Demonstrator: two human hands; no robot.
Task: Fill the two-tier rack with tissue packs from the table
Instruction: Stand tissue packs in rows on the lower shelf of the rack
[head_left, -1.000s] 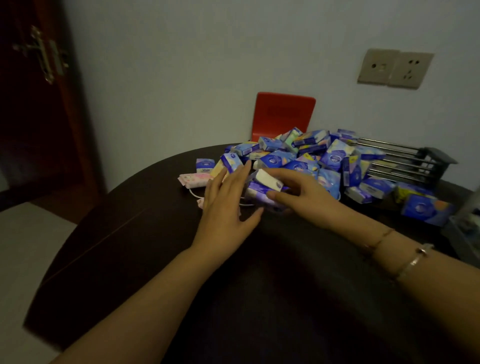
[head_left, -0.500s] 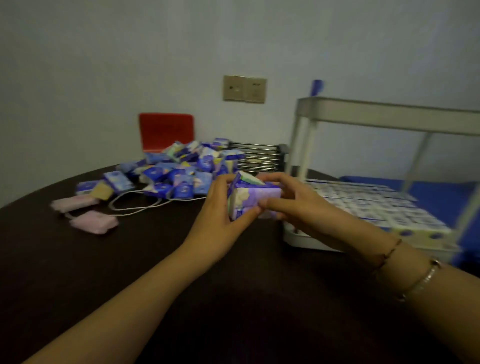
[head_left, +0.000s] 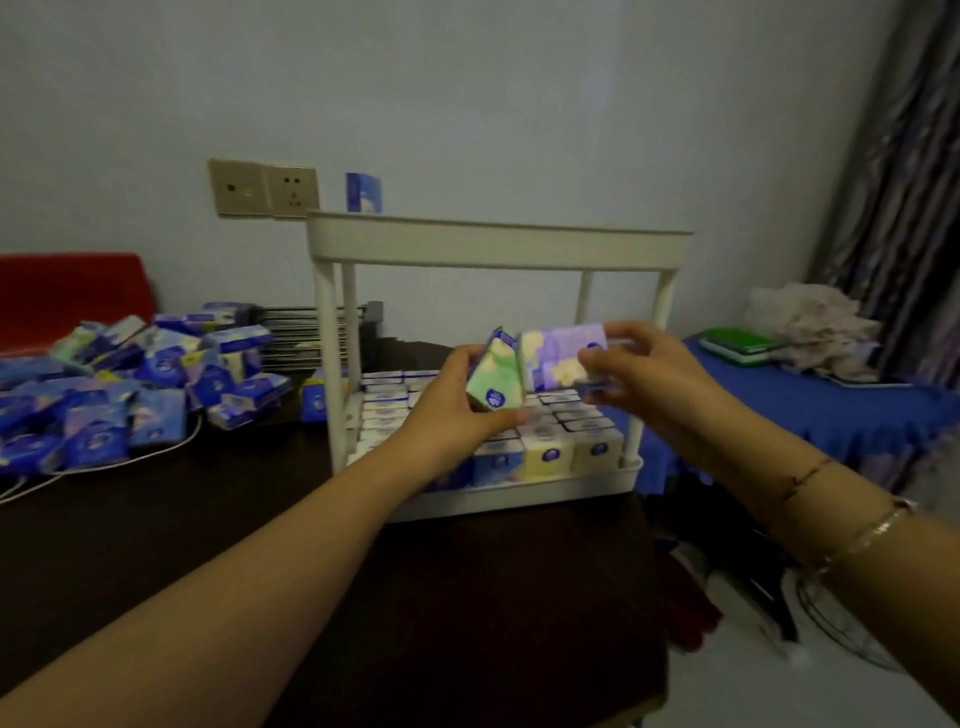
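A white two-tier rack (head_left: 498, 244) stands on the dark table (head_left: 467, 597). Its lower tier holds rows of tissue packs (head_left: 545, 454) standing upright. One blue pack (head_left: 363, 193) pokes above the top tier's rim. My left hand (head_left: 447, 410) grips a green and white tissue pack (head_left: 493, 382) in front of the lower tier. Beside it, my right hand (head_left: 644, 376) holds a purple pack (head_left: 558, 358), with more packs seemingly under it. A heap of loose blue tissue packs (head_left: 130, 384) lies on the table at the left.
A dark wire rack (head_left: 311, 332) lies behind the heap, and a white cable (head_left: 104, 462) runs under the packs. A red chair back (head_left: 67, 296) stands at the far left. A blue-covered surface (head_left: 831, 400) with green books (head_left: 737, 343) sits to the right. Wall sockets (head_left: 265, 189) sit above the rack.
Both hands carried the packs from the heap rightward to the front of the rack's lower tier, and the packs have parted, one in each hand. The view swung right.
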